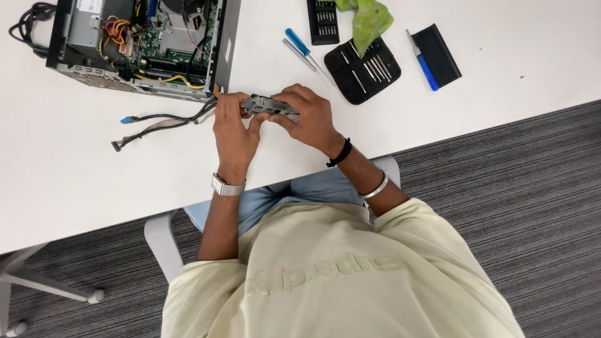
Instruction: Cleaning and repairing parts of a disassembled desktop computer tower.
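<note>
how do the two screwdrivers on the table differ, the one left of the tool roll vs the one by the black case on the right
The left screwdriver is longer, with a light blue handle and a long bare shaft; the right screwdriver is shorter, with a darker blue handle. The left one lies alone on the table; the right one lies against the black case. Both lie flat, untouched.
</note>
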